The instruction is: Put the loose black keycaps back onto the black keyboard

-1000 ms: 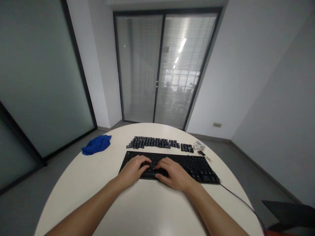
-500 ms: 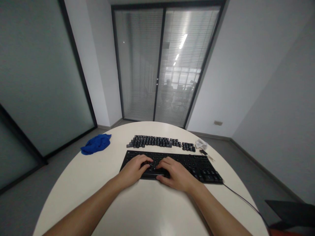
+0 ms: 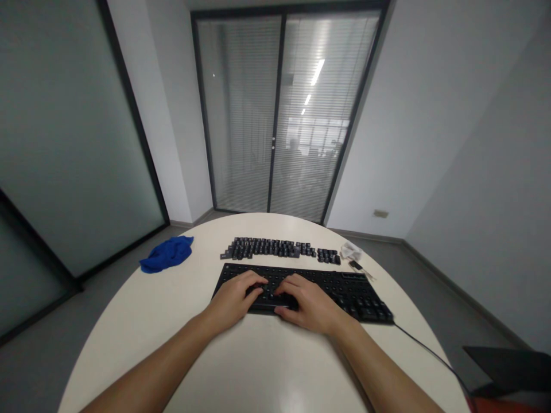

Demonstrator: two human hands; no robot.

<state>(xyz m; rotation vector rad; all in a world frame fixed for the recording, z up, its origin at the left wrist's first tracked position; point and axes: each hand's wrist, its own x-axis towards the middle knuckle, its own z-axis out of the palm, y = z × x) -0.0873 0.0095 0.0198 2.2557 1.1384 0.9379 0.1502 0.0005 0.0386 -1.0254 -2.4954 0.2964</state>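
A black keyboard (image 3: 316, 276) lies on the white table, many of its key positions bare and the right-hand block still fitted with keycaps. My left hand (image 3: 235, 293) rests over its left-middle part, fingers bent and the thumb a little apart from them. On the other side my right hand (image 3: 307, 304) lies over the middle, index fingertip down on the keyboard and thumb near the front edge, with a gap between them. Whatever small part lies under the fingertips is too dark to make out. Behind the keyboard, loose black keycaps (image 3: 275, 248) stand in rows.
A crumpled blue cloth (image 3: 167, 254) lies at the table's left. Clear plastic (image 3: 352, 251) and a small dark tool with thin wires (image 3: 356, 265) sit at the right. The keyboard's cable (image 3: 424, 346) runs off the right edge of the round table (image 3: 253, 373).
The keyboard has shifted very slightly to the right under my hands. Both hands keep nearly the same pose; the view has turned a touch.
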